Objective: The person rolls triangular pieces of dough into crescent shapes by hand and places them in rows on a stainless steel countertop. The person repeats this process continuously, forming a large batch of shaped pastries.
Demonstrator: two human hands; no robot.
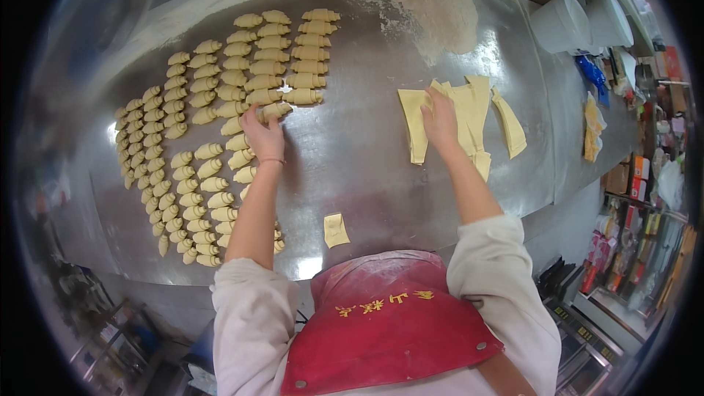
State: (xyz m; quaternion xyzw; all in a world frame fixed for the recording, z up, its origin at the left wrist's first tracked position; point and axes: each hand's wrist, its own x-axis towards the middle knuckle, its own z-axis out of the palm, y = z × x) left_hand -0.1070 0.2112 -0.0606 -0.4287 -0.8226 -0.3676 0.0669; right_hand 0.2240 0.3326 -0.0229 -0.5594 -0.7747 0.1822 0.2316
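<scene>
Many rolled dough pieces (310, 81), shaped like small croissants, lie in rows on the left half of a metal worktable (352, 137). My left hand (265, 133) is at the right side of these rows, its fingers at one rolled piece (275, 111); whether it grips the piece cannot be told. Over a pile of flat, overlapping dough strips (472, 104) is my right hand (440, 115), its fingertips touching the top strips. One tapered strip (509, 124) lies apart to the right of the pile. A small square dough piece (336, 230) rests near the table's front edge.
Flour (440, 16) is spread at the back of the table. Two white buckets (561, 23) stand at the back right, with a blue plastic item (592, 71) and a yellow-stained bag (593, 127) nearby. Shelves with packages (638, 231) are at the right, beyond the table.
</scene>
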